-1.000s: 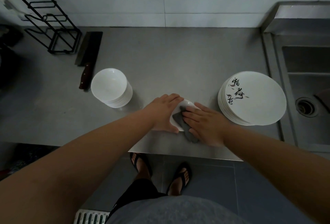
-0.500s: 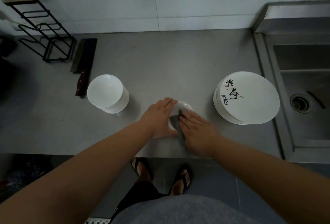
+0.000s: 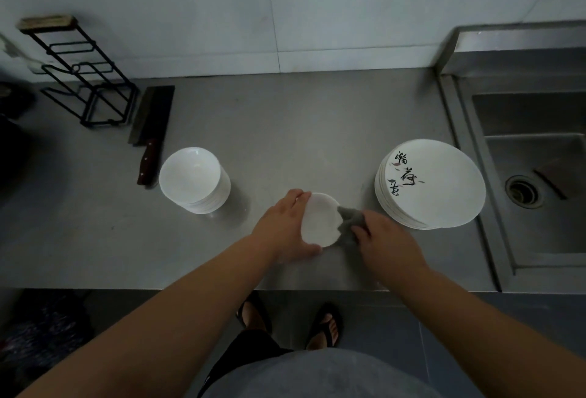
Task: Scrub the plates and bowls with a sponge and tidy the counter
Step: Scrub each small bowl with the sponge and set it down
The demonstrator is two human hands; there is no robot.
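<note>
Now the sponge (image 3: 350, 220) is sitting at the bowl's (image 3: 318, 220) right rim, having slid off its middle, so this bowl is likely nearing done. The right hand (image 3: 387, 239) is pinching the sponge; the left hand (image 3: 285, 229) is gripping the bowl's left edge, fingers curled, near the counter's (image 3: 285, 128) front. The bowl is showing plain white.

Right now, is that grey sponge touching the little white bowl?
Touching. The head view shows the sponge, held in the right hand, overlapping the right edge of the bowl that the left hand grips, with no gap.
</note>
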